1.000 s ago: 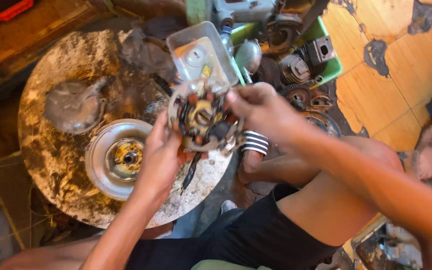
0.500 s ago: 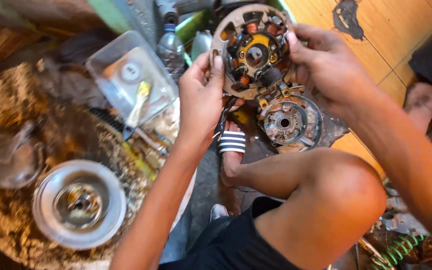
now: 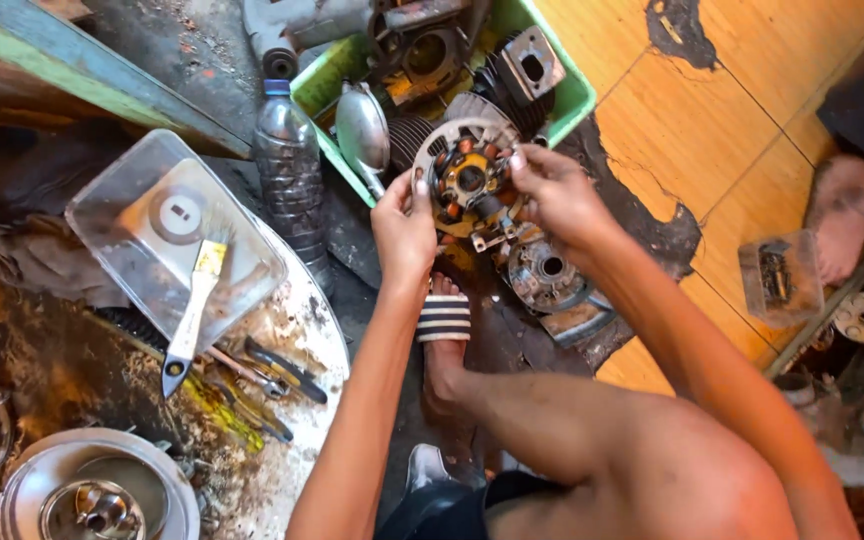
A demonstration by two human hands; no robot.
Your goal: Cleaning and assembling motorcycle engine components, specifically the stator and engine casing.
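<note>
Above a green plastic crate of engine parts, a person seated on the floor holds a round stator plate with copper coils up between both hands. The plate faces the camera, its flat face upright and tilted slightly back, with no long axis to speak of. The left hand grips its lower left rim, fingers curled and thumb on the edge. The right hand pinches the right rim, fingertips on top. Both hands are touching it; neither is nearer. Below it on the floor lies a second round metal part, near a striped sandal. Half a second earlier the plate sat higher in view and the clear tray with a brush lay closer; the camera has since shifted.
</note>
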